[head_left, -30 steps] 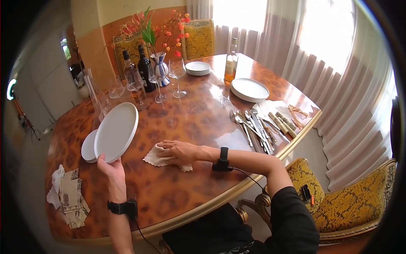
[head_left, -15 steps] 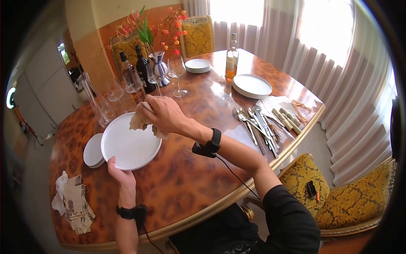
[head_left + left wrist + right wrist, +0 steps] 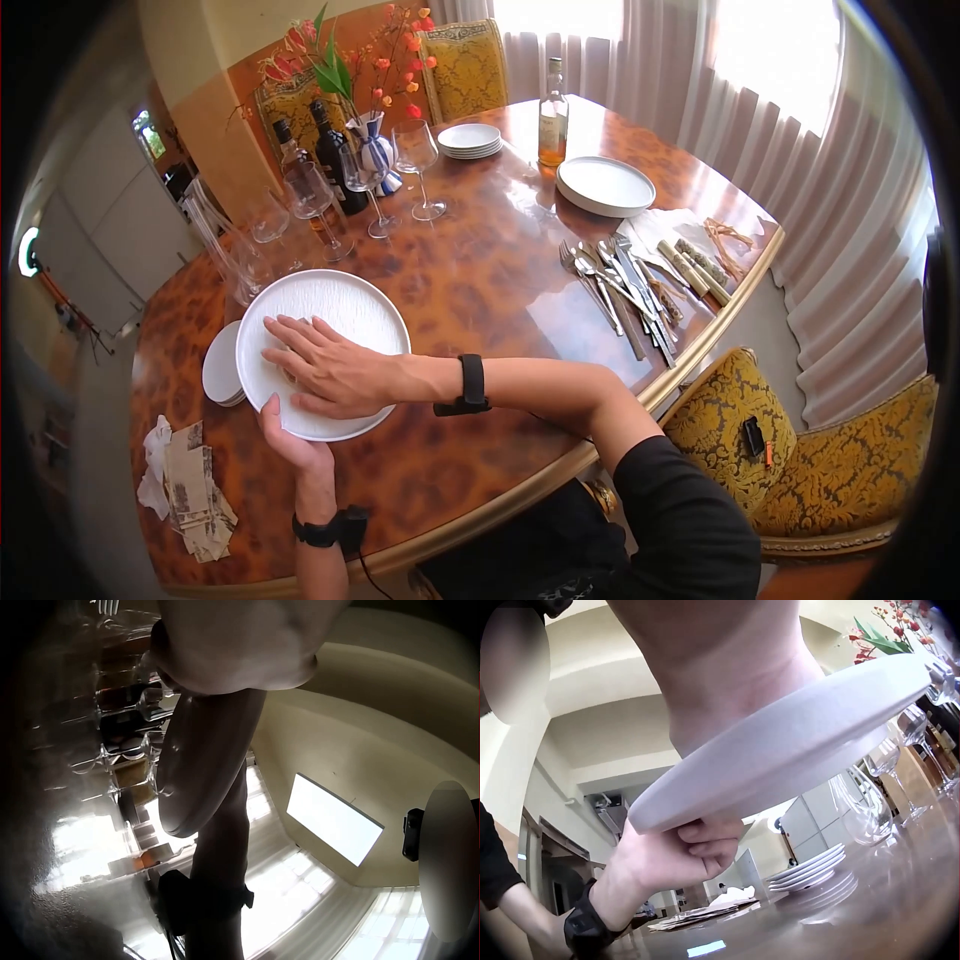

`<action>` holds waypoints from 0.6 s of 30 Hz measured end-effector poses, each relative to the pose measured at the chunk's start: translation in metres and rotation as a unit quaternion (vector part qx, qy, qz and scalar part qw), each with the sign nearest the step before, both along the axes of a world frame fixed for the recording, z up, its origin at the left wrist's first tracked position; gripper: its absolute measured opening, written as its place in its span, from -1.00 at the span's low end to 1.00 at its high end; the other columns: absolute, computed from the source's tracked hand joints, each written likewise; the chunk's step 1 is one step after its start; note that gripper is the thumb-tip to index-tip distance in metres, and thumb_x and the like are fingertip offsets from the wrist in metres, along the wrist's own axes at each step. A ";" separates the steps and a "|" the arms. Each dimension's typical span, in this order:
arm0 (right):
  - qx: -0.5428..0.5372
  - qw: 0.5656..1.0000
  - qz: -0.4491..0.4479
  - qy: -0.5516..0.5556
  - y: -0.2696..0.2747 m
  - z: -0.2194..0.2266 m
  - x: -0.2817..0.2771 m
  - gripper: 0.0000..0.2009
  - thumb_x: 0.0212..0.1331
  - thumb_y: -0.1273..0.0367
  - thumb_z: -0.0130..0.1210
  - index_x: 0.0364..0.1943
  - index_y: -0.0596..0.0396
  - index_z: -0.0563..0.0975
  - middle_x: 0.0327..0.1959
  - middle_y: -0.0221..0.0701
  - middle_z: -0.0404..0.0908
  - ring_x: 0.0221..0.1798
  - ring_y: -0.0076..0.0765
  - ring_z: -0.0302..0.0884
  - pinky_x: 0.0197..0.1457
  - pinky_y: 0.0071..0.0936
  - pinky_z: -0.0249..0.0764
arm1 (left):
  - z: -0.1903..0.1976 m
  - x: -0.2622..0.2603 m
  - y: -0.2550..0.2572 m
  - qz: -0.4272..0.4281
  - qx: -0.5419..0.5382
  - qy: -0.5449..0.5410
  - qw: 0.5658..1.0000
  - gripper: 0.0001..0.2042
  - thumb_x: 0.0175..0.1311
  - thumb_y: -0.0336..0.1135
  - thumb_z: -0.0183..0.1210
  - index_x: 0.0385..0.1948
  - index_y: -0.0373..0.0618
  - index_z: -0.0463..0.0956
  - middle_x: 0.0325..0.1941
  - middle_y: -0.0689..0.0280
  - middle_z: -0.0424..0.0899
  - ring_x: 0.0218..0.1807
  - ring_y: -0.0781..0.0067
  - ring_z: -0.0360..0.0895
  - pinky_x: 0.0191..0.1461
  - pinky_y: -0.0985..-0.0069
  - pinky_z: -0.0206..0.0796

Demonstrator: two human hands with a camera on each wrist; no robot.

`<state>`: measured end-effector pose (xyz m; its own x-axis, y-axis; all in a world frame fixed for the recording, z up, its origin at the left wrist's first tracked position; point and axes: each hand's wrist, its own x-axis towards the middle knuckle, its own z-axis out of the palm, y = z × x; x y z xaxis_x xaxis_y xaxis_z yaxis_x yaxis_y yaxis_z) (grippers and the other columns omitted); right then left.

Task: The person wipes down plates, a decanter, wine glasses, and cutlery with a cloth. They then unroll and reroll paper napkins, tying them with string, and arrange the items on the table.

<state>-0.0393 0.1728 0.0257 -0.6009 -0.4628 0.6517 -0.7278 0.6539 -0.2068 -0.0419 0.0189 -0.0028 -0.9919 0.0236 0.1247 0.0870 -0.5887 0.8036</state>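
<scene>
My left hand (image 3: pixel 298 445) grips a large white round plate (image 3: pixel 345 298) at its near left edge. Its thumb lies at the rim, and in the right wrist view curled fingers (image 3: pixel 712 844) show beneath the plate. The plate is held above the table, tilted in the right wrist view. My right hand (image 3: pixel 335 372) lies across the plate's upper face with its fingers extended and spread. The cloth it held earlier does not show now; the space beneath the palm is hidden. Just left of the plate stands a stack of small white plates (image 3: pixel 221 368).
Stemmed wine glasses (image 3: pixel 312 200), dark bottles (image 3: pixel 328 150) and a flower vase (image 3: pixel 372 150) stand beyond the plate. Cutlery (image 3: pixel 625 295), larger plates (image 3: pixel 606 188) and an amber bottle (image 3: pixel 552 130) lie to the right. Printed papers (image 3: pixel 195 490) rest at the near left.
The right hand has gone from the table, with a cloth, up over the plate and down onto its face. The left hand has brought the plate from steeply tilted to flatter and moved it right.
</scene>
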 end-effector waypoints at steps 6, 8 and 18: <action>0.008 0.988 0.154 -0.004 0.003 0.001 0.009 -0.55 0.28 0.33 -0.03 0.19 0.29 0.27 0.49 0.08 -0.07 0.54 0.18 -0.07 0.51 0.07 0.01 | 0.006 0.005 -0.013 -0.053 0.047 0.004 0.997 -0.41 0.47 0.01 -0.25 0.37 -0.25 0.13 0.37 0.05 0.32 0.39 0.12 0.27 0.45 0.18 0.07; 0.034 0.986 0.163 0.004 0.010 0.003 -0.002 -0.60 0.30 0.30 -0.01 0.20 0.09 0.38 0.52 -0.07 -0.02 0.54 0.18 -0.08 0.49 0.11 0.04 | 0.008 0.002 -0.016 -0.020 0.041 0.031 0.998 -0.39 0.47 0.05 -0.22 0.37 -0.25 0.12 0.38 0.06 0.29 0.39 0.14 0.26 0.44 0.21 0.08; 0.028 0.987 -0.151 0.040 0.045 0.014 -0.022 -0.48 0.38 0.09 -0.11 0.39 -0.16 0.26 0.51 0.04 -0.04 0.55 0.16 -0.10 0.51 0.08 -0.07 | 0.005 0.015 -0.003 -0.021 -0.065 0.101 0.992 -0.43 0.51 0.01 -0.22 0.34 -0.27 0.14 0.32 0.13 0.36 0.32 0.26 0.35 0.36 0.31 0.17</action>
